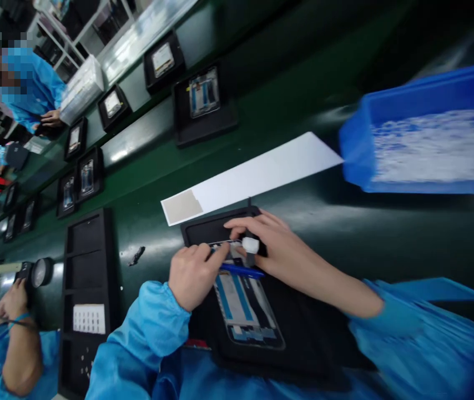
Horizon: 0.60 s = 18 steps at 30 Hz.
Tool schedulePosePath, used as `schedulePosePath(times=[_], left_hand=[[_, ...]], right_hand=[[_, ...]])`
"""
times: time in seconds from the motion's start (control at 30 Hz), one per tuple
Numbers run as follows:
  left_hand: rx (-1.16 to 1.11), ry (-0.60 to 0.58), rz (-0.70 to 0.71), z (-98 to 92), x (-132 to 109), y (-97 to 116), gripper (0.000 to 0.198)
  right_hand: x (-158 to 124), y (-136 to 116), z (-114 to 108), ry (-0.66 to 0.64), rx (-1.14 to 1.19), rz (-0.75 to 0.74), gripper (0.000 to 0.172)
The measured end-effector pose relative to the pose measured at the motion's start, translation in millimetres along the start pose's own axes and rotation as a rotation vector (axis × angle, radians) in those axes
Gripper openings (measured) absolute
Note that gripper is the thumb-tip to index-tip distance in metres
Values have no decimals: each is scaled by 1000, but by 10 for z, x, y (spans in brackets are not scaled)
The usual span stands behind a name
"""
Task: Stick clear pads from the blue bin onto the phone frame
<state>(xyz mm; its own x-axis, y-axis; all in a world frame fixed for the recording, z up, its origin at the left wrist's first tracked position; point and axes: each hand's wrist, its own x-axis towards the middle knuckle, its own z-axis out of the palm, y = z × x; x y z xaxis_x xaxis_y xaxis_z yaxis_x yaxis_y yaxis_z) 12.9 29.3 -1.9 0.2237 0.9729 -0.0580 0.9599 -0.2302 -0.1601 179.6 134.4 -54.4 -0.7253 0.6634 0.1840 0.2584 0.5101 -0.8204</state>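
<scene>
A phone frame (247,311) with blue strips lies in a black foam tray (303,339) in front of me. My left hand (197,272) is closed round a blue pen-like tool (241,270) that points right across the frame. At the frame's top end, my right hand (272,239) bends over it with thumb and fingers curled, close to my left fingertips. A small white-capped dark item (251,245) sits by the right fingers; whether they grip it is unclear.
A white strip (257,172) lies beyond the tray. At the right stands a blue bin (353,144) of white pieces. A compartmented black tray (87,272) is at left. Further phone trays (206,119) line the green bench. Other people sit at left, one person's hand (15,300) nearby.
</scene>
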Motion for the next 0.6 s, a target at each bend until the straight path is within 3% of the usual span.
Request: schedulePosePath(times=[0.17,0.33,0.5,0.6], left_hand=[[3,-180,60,-170,107,12,31],[-68,-278,44,-177,106,-3,36],[-192,-226,-75,-168,68,-259,40],[-209,-158,-212,-169,152,-503,39]], right_hand=[[13,125,76,16,12,-19,43],[43,15,-24,89,123,52,25],[145,-106,-232,370,234,273,44],[341,-108,-286,349,329,330,49]])
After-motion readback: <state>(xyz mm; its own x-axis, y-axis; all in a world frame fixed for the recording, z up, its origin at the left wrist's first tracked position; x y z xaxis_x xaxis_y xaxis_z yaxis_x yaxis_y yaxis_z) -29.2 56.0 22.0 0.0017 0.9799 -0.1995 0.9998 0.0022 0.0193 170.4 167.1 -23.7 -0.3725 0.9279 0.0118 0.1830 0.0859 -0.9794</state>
